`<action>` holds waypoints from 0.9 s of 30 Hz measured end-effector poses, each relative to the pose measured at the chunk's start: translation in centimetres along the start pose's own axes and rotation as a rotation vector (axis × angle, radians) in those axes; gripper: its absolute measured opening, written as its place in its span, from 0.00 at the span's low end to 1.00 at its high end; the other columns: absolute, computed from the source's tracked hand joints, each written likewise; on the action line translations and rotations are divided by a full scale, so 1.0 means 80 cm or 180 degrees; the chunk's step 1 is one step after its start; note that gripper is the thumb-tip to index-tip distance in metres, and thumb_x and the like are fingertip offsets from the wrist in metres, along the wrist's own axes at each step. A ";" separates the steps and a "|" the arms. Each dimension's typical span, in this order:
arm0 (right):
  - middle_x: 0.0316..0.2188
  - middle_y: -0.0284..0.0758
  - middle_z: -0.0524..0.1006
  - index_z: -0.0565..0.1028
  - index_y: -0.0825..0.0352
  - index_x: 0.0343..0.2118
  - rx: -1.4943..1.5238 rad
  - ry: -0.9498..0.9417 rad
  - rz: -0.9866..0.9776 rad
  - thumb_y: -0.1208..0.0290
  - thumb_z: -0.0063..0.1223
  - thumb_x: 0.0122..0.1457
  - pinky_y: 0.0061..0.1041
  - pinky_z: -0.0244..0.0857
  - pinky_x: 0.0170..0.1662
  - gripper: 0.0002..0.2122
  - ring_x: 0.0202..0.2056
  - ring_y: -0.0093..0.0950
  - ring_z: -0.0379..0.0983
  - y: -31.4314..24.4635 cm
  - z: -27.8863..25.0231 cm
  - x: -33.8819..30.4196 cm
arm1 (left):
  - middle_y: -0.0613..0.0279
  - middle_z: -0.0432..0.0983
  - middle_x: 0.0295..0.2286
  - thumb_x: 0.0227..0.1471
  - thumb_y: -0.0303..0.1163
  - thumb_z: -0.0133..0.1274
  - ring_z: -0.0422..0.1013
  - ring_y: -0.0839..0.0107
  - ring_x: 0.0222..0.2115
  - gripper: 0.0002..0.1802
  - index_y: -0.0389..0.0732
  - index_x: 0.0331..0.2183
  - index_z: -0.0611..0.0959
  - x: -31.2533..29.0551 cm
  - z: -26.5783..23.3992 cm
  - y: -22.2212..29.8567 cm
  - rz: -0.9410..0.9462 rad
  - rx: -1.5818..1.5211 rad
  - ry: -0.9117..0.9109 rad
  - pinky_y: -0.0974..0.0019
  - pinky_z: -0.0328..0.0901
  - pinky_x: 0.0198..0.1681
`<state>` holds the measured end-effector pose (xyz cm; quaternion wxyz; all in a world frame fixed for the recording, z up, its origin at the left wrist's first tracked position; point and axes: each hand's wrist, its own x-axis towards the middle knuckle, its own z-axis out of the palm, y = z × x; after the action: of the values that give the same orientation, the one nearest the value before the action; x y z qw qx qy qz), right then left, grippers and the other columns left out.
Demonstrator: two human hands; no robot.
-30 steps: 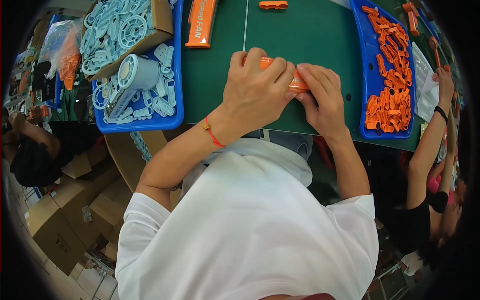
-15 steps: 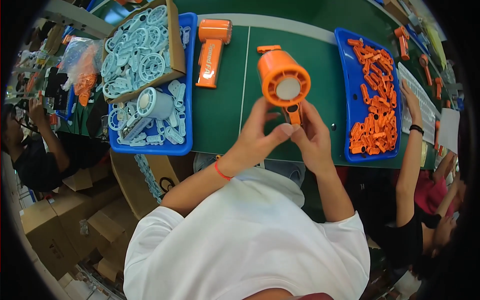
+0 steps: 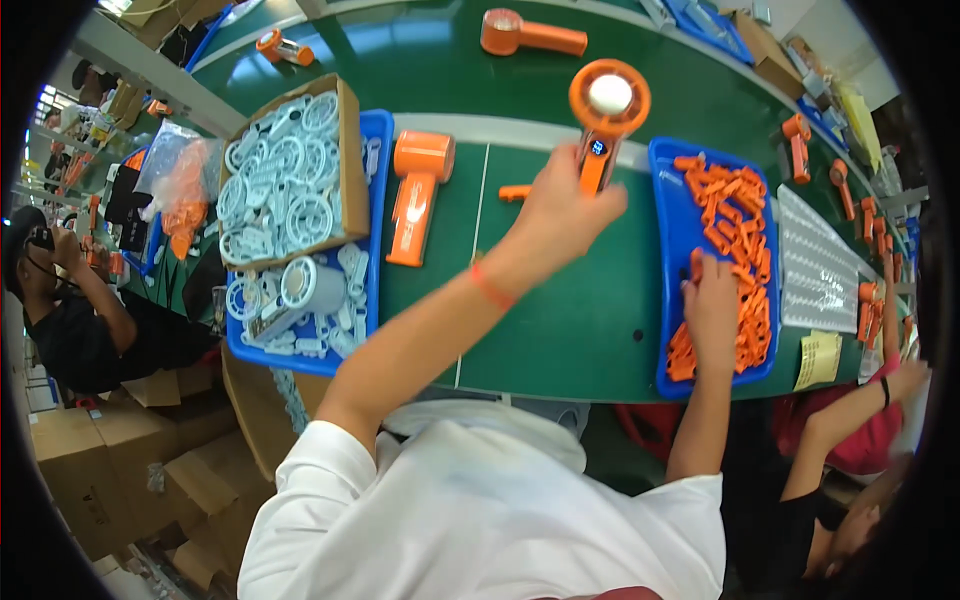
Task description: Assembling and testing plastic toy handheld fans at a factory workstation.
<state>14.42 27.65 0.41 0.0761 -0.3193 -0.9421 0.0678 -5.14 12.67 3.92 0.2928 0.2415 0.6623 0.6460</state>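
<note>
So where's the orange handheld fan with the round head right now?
In the head view it is up off the green table, gripped by its handle in the left hand, just left of the blue tray of orange parts where the right hand rests.

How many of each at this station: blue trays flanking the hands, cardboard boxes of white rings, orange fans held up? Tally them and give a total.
Blue trays: 2
Cardboard box: 1
Orange fan, in the left hand: 1
Total: 4

The right hand (image 3: 712, 305) hides its fingertips among orange parts (image 3: 735, 250) in the blue tray (image 3: 662, 300).
</note>
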 end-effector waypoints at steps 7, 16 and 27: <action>0.26 0.41 0.69 0.69 0.66 0.37 -0.0061 0.0145 -0.0319 0.79 0.47 0.49 0.36 0.62 0.34 0.11 0.33 0.39 0.67 -0.032 -0.003 0.004 | 0.40 0.72 0.36 0.39 0.43 0.52 0.73 0.54 0.37 0.32 0.29 0.41 0.66 0.286 0.020 -0.020 0.0059 0.2447 0.0782 0.58 0.68 0.39; 0.28 0.38 0.70 0.73 0.65 0.36 0.0090 0.0376 -0.0381 0.79 0.50 0.46 0.34 0.60 0.38 0.12 0.33 0.37 0.67 -0.013 -0.008 -0.012 | 0.49 0.68 0.47 0.50 0.64 0.32 0.69 0.62 0.45 0.41 0.39 0.52 0.65 0.305 -0.031 0.001 -0.0614 0.3571 -0.0049 0.61 0.63 0.46; 0.30 0.36 0.72 0.72 0.70 0.36 0.3380 -0.0936 -0.0244 0.83 0.51 0.49 0.23 0.66 0.35 0.09 0.35 0.30 0.73 -0.109 0.002 -0.025 | 0.49 0.67 0.39 0.53 0.26 0.45 0.73 0.59 0.31 0.26 0.44 0.51 0.53 0.131 -0.110 0.082 0.0985 -0.0934 0.0295 0.56 0.72 0.29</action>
<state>10.83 19.55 1.61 0.0968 -0.1896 -0.7902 0.5747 -19.13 13.97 9.59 0.1913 0.2651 0.5290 0.7831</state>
